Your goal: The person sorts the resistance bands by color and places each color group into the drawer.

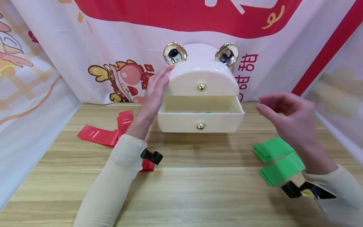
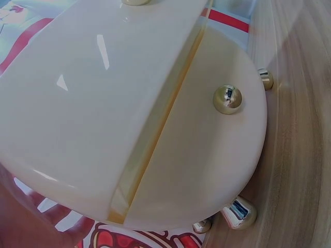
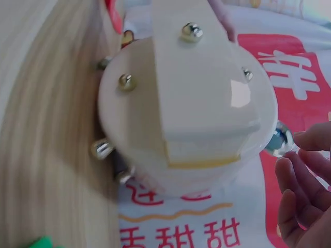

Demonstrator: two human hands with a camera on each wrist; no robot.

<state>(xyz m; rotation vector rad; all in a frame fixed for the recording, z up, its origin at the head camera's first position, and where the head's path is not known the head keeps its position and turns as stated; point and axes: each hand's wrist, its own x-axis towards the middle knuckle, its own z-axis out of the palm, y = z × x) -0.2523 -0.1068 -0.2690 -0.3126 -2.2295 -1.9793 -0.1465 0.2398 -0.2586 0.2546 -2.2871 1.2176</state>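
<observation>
A cream storage box (image 1: 204, 75) with rounded sides and two shiny eye-like knobs on top stands at the back of the table. Its middle drawer (image 1: 178, 123) is pulled out, and a bit of something green (image 1: 208, 112) shows inside. My left hand (image 1: 155, 91) rests along the box's left side, fingers extended up toward the left eye. In the left wrist view, its fingers lie beside the curved edge. To the right of the drawer, my right hand (image 1: 292, 118) is raised in the air, fingers loosely bent, with nothing between thumb and fingertips.
Green folded pieces (image 1: 280, 168) lie on the table below my right hand. Red folded pieces (image 1: 97, 135) lie at the left, and another red piece (image 1: 148, 165) is partly hidden by my left wrist. A printed cloth (image 1: 136, 37) hangs behind the box.
</observation>
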